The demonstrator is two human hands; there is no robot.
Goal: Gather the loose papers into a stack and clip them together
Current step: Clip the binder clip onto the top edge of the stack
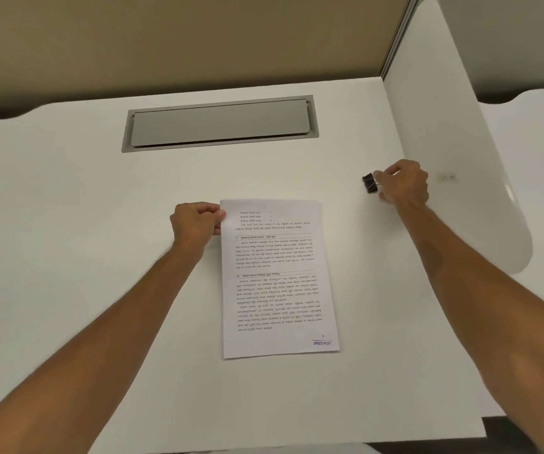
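A stack of printed white papers [277, 283] lies flat in the middle of the white desk [84, 257], edges squared. My left hand [195, 224] pinches the stack's top left corner, thumb on the top sheet. My right hand [403, 185] is off to the right of the papers, near the side panel, and grips a black binder clip [370, 184] by its wire handles. The clip's black jaw points left toward the papers and sits well apart from them. How many sheets the stack holds cannot be told.
A grey cable-tray lid [220, 124] is set into the desk behind the papers. A white rounded divider panel [460, 142] stands along the right side, close to my right hand. The desk's front edge [362, 434] runs along the bottom.
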